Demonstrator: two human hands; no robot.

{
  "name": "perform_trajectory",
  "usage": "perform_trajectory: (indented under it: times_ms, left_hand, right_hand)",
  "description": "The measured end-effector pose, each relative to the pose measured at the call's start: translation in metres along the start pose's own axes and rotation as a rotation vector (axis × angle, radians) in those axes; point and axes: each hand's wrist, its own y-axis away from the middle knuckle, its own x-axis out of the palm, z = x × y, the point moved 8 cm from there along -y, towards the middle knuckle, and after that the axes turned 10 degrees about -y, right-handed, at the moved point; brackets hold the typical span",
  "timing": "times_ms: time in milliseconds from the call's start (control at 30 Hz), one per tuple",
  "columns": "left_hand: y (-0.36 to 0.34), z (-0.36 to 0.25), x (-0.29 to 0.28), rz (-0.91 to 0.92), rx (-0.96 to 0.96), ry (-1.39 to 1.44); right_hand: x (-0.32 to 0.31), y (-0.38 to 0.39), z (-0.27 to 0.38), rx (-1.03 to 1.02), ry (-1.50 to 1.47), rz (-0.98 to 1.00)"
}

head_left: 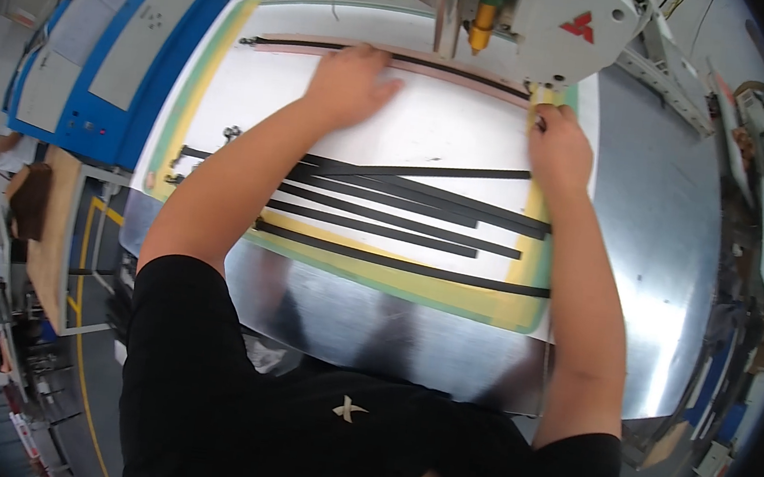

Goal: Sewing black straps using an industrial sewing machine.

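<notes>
A long black strap lies across a pink strip at the far side of a white work board. Spread over it left of the middle is my left hand, thumb apart and fingers resting on the strap. My right hand is closed at the strap's right end, fingertips together around a small dark piece that I cannot make out. Nearer to me, several more black straps lie loosely across the board. Small dark fittings show at some left ends.
A machine head and a yellow-orange nozzle hang over the board's far edge. Yellow and green tape borders the board on a metal table. At the left stand a blue machine and a person.
</notes>
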Motion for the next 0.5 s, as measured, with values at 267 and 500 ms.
perform_trajectory:
  times_ms: [267, 500]
  left_hand:
    - [0.023, 0.222, 0.015, -0.029, -0.476, -0.178]
    - [-0.003, 0.254, 0.025, 0.207, -0.511, -0.202]
  right_hand:
    - [0.000, -0.001, 0.000, -0.005, 0.009, 0.016]
    - [0.007, 0.002, 0.001, -0.001, -0.022, 0.056]
